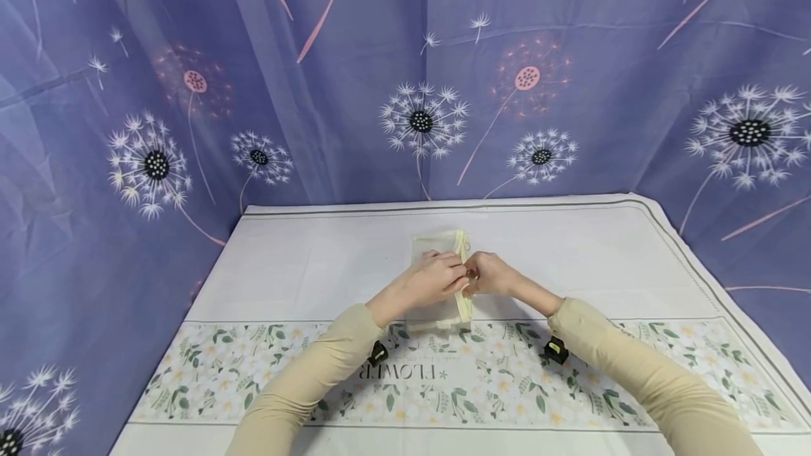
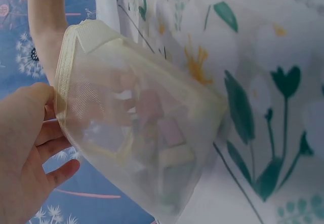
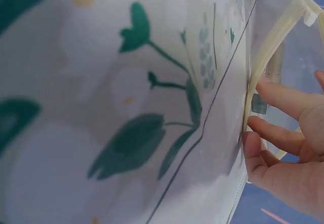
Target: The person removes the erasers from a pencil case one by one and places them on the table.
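Note:
A see-through mesh pouch (image 1: 437,241) with pale yellow trim lies over the table, both hands at its trimmed edge. My left hand (image 1: 437,279) reaches across it from the left. In the left wrist view, the fingers of that hand hold the yellow edge, and pink blocks (image 2: 171,131) and a green block (image 2: 174,178) show blurred through the mesh. My right hand (image 1: 493,273) comes from the other side. Its thumb and fingertips pinch the yellow trim (image 3: 268,46) in the right wrist view. Part of the edge is hidden behind the fingers.
A white cloth (image 1: 342,252) with a band of printed flowers (image 1: 507,400) covers the table. Purple curtains (image 1: 355,76) with dandelion prints hang behind and at both sides. Small black devices sit at the left wrist (image 1: 378,352) and right wrist (image 1: 556,350).

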Tool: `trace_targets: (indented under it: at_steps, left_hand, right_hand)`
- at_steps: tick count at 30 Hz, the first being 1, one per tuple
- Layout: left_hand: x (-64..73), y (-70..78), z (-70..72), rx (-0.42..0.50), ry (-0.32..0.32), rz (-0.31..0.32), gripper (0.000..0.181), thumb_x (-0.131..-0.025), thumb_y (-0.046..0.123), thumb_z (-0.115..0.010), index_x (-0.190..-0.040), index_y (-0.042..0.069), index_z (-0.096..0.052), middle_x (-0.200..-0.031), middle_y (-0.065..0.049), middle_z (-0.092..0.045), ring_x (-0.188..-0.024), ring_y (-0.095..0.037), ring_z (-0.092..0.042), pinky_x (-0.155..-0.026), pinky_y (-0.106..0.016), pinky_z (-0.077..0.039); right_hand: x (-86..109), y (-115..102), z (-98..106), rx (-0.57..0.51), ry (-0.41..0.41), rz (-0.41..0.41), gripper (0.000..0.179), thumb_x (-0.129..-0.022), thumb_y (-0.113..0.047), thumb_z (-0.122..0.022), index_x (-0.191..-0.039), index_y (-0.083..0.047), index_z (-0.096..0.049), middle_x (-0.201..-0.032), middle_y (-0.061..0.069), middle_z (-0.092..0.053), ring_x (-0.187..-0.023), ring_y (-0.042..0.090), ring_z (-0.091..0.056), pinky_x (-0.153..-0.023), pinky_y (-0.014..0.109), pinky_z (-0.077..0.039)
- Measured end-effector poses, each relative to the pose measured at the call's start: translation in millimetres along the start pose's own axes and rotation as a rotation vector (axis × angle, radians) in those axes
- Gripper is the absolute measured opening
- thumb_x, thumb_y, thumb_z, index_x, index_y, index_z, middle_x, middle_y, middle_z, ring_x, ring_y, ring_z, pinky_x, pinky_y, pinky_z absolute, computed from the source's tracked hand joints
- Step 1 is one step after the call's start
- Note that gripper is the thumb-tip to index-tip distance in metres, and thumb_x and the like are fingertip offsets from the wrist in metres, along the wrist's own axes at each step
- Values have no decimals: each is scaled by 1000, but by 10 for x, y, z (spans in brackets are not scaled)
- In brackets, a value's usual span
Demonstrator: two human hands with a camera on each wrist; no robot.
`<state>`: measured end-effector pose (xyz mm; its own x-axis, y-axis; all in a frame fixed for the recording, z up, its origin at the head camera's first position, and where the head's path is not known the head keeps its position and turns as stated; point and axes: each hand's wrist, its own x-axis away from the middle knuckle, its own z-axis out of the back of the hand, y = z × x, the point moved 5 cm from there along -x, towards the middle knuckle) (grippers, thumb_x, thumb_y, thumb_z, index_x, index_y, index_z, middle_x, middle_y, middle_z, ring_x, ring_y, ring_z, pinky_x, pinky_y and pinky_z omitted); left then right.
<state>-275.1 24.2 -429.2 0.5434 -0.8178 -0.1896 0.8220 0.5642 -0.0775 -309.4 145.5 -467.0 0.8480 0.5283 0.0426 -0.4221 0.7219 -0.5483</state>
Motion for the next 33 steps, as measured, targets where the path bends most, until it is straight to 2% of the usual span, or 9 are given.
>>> trace_targets:
  at_steps: [5,10,17,25,30,33]
  left_hand:
    - [50,-57,46,2,15,1,23,-102,29,-50,-101,18,-69,-109,5,-66,-107,-10,-60,-95,-32,-52]
    - [109,-129,93,-7,52,6,21,-101,27,-50,-100,18,-69,-108,5,-67,-107,-11,-61,-95,-34,-52]
    - [224,-227,188,23,112,9,19,-100,23,-52,-91,17,-67,-100,3,-67,-99,-13,-63,-90,-35,-54]
    - [327,-376,221,91,111,26,19,-101,23,-52,-93,18,-68,-107,3,-68,-107,-14,-61,-88,-36,-54]
    - [433,-471,219,172,130,-26,17,-100,18,-52,-96,16,-68,-111,0,-67,-112,-16,-61,-95,-38,-54]
    - [500,-520,224,202,129,-36,17,-101,16,-50,-99,16,-68,-116,-3,-68,-119,-19,-59,-102,-41,-51]
  right_hand:
    - [-4,-14,10,11,-3,20,33,-66,-13,-88,-95,-8,-75,-80,4,-65,-71,12,-52,-61,22,-45]
    - [-9,-15,7,16,-10,21,44,-66,-11,-88,-105,0,-71,-97,9,-69,-83,18,-62,-72,29,-56]
    - [-7,-1,1,24,-14,-8,43,-67,-11,-86,-106,-1,-70,-98,10,-65,-87,19,-61,-73,29,-55]
    - [6,-9,26,36,3,39,41,-66,-11,-85,-103,0,-71,-96,12,-67,-83,20,-62,-69,26,-53]
    - [16,8,19,32,-7,25,41,-68,-11,-84,-106,1,-70,-100,13,-66,-84,20,-61,-68,26,-53]
    - [25,6,23,27,-6,23,41,-70,-11,-83,-106,1,-70,-101,13,-66,-83,20,-61,-67,25,-52]
